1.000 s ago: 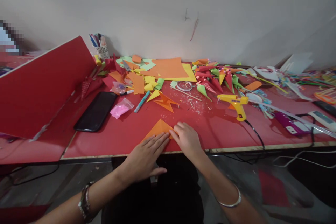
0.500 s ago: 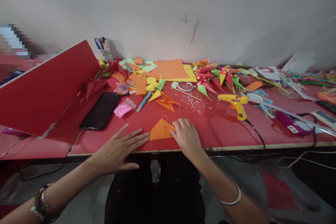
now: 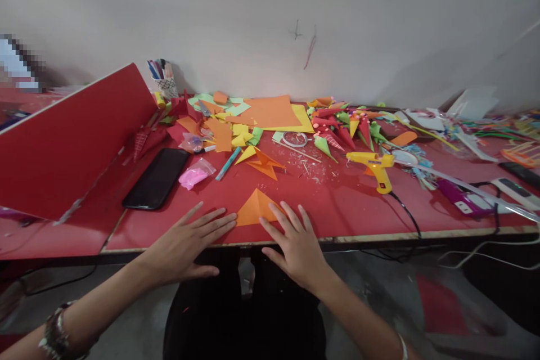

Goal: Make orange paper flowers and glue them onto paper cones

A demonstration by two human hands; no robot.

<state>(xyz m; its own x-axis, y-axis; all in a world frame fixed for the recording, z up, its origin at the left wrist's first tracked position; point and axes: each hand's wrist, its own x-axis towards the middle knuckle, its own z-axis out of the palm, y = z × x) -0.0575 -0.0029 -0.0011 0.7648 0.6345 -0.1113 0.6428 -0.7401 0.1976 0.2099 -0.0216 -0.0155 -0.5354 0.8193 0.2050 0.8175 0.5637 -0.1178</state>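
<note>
A folded piece of orange paper [image 3: 252,208], roughly triangular with a crease down its middle, lies flat near the table's front edge. The fingers of my left hand [image 3: 185,242] are stretched out, their tips at the paper's left corner. My right hand [image 3: 297,242] is spread, with fingertips lying over the paper's right part, which they partly hide. Just beyond the sheet lie a folded orange paper piece [image 3: 266,164] with points and a smaller yellow one [image 3: 246,154].
On the left are a black phone [image 3: 156,179], a pink packet [image 3: 196,174] and a red board [image 3: 76,140]. A yellow glue gun [image 3: 373,164] lies right, its cord over the edge. Behind are paper cones [image 3: 323,145], orange sheets [image 3: 272,111] and a pen cup [image 3: 164,85].
My right hand has opened from bent fingers at the paper's right corner to spread fingers reaching farther left over it. My left hand keeps its place at the left corner.
</note>
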